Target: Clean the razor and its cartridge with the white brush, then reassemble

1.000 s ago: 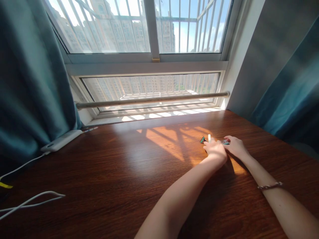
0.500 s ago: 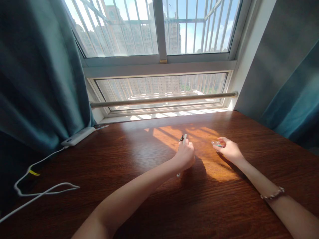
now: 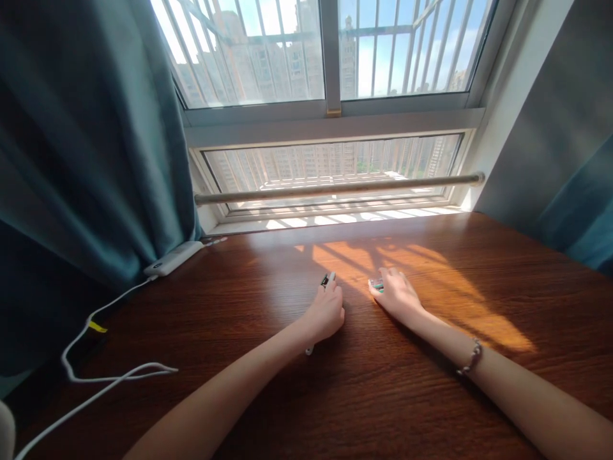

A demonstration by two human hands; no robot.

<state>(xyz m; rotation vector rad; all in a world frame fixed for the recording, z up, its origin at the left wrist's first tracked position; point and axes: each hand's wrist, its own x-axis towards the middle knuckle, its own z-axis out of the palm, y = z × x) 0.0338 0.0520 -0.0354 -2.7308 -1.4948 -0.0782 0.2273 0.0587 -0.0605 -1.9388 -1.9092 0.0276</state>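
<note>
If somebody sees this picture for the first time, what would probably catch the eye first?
Probably the bright window at the top, then the patch of sunlight on the brown table. Next come two bare hands near the middle: the left hand gripping a slim white stick, the right hand with its fingers on a small clear object.

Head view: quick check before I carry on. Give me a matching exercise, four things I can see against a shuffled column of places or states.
Things:
1. left hand
2. bracelet
3. yellow tag
4. white box

Places or states:
A. on the white cable
B. beside a blue-green curtain
C. closed around a white item
D. on the right forearm

Right pairs: 1-C, 2-D, 3-A, 4-B.
</note>
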